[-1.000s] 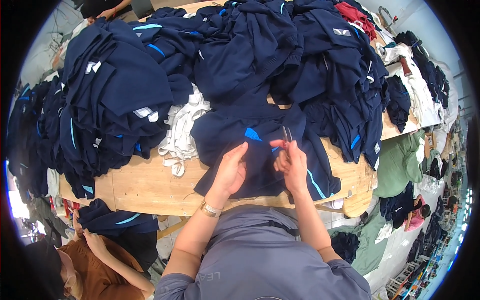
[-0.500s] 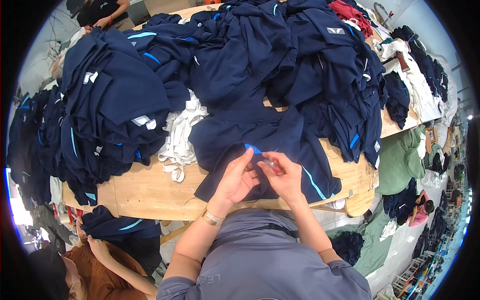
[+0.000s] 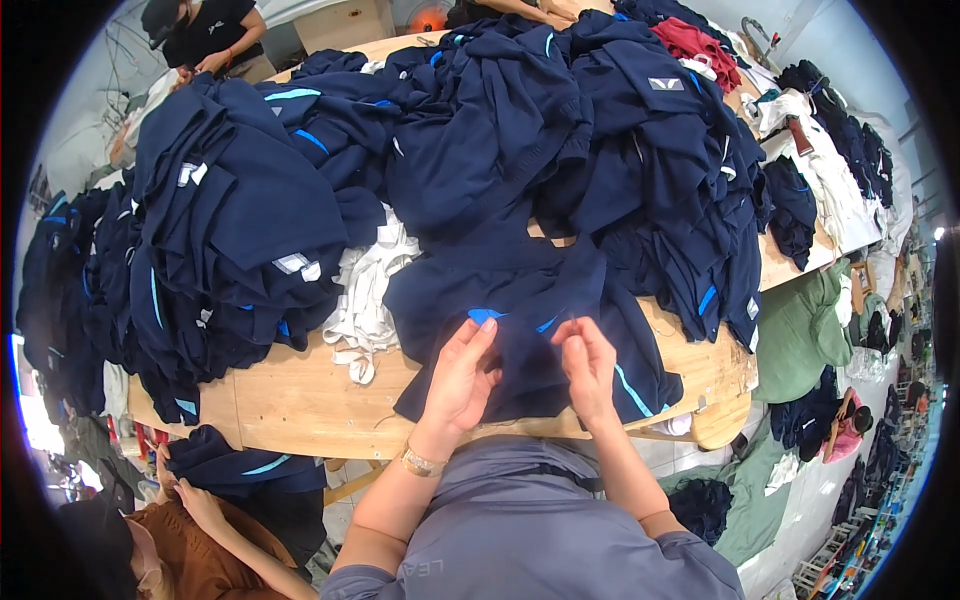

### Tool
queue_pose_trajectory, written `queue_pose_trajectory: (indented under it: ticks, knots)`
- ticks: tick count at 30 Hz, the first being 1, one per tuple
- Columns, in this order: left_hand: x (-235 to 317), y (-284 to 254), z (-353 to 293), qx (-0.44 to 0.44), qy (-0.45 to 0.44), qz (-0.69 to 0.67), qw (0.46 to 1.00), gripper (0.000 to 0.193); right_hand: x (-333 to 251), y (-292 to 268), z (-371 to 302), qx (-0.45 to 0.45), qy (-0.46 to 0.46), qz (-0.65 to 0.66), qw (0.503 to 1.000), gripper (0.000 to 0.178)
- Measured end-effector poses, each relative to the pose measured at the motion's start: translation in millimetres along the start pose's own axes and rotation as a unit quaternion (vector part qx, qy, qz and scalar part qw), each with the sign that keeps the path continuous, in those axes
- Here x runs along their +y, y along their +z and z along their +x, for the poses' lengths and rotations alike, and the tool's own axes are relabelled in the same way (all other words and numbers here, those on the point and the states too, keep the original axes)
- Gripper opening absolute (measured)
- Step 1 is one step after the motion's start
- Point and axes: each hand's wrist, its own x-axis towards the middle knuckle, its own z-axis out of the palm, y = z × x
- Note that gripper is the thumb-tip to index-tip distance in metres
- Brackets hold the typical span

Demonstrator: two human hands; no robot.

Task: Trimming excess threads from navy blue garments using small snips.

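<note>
A navy garment (image 3: 530, 280) with blue accents and a light-blue stripe is spread at the table's front edge. My left hand (image 3: 463, 375) pinches it, the thumb against a bright blue piece (image 3: 482, 315). To the right, my right hand (image 3: 588, 368) is raised over the garment with its fingers curled together. What those fingers hold is hidden now; a small shiny, reddish thing showed in them earlier. Just left of the garment is a heap of white fabric strips (image 3: 368, 295).
Piles of navy clothing (image 3: 235, 190) cover the wooden table (image 3: 290, 400) at left, middle and right. A red cloth (image 3: 695, 45) is at the far right. One co-worker (image 3: 205, 535) handles navy cloth at lower left; another (image 3: 215, 35) stands at the far left.
My right hand has moved right, away from my left, and the shiny thing in it no longer shows. My left hand has shifted slightly left and down with the blue piece.
</note>
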Motion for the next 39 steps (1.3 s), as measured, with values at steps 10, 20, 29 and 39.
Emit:
queue_pose_trajectory:
  ticks: [10,20,29,39]
  knots:
    - [1.5,7.6,-4.1,-0.039,0.027,-0.069,0.997,0.010,-2.0,9.2,0.1,0.009,-0.119,-0.257,0.959,0.026]
    - [-12.7,6.0,-4.8,-0.069,0.100,-0.091,0.988,0.011,-6.1,11.8,0.0,0.003,-0.181,-0.347,0.920,0.026]
    - [-16.8,7.6,-6.1,-0.080,0.125,-0.064,0.987,0.012,-6.5,12.3,1.1,0.004,-0.191,-0.362,0.912,0.028]
    - [-14.6,6.0,-6.1,-0.075,0.104,-0.107,0.986,0.012,0.7,11.6,0.4,0.006,-0.242,-0.384,0.891,0.028]
